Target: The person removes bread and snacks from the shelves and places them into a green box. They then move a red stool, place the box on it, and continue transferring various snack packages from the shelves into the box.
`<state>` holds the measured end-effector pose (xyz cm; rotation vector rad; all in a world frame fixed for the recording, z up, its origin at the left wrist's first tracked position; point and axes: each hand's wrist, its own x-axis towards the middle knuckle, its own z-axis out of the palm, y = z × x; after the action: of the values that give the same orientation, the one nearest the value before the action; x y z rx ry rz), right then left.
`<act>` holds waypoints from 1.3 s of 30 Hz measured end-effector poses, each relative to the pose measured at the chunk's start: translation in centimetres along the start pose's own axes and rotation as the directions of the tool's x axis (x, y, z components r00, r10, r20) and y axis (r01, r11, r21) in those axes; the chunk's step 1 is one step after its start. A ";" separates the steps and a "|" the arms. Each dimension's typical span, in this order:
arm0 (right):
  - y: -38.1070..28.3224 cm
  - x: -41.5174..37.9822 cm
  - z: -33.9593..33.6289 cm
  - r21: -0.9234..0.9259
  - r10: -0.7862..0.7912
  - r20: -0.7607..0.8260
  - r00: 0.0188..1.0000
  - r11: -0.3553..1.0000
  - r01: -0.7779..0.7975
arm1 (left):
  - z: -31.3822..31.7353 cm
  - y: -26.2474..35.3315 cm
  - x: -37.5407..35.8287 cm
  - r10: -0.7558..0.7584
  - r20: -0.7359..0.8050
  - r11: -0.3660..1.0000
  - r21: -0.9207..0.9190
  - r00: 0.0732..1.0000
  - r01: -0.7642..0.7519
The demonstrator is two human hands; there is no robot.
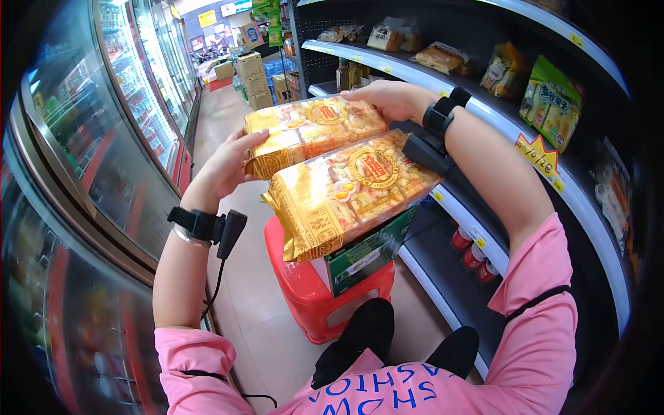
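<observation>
Two gold-and-clear packages of snack pieces lie side by side above a red plastic stool [294,294]. My left hand [232,162] grips the left end of the farther package [315,128], thumb on its top. At that package's right end, my right hand [387,100] holds its far corner. The nearer package [360,190] is tilted on top of a green box [370,256], which sits on the stool. A black device on my right wrist touches or overlaps this nearer package's right end. The undersides of both packages are hidden.
Shelving [574,190] curves along the right, with bread packs [443,58], a green snack bag [551,104] and red cans [474,256] low down. Glass-door coolers [90,138] line the left. Stacked cartons [252,76] stand farther down the aisle.
</observation>
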<state>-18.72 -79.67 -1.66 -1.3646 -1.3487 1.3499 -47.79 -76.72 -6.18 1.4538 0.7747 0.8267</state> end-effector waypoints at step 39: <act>15.3 -12.2 6.3 -0.758 -0.859 -0.413 0.303 0.509 0.409 | 5.4 -1.0 -4.5 0.420 0.331 0.485 0.705 0.845 -0.517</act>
<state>-20.98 -94.63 -15.60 -1.1936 -1.4111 -0.2894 -45.48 -83.33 -7.41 2.5836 0.6673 0.8315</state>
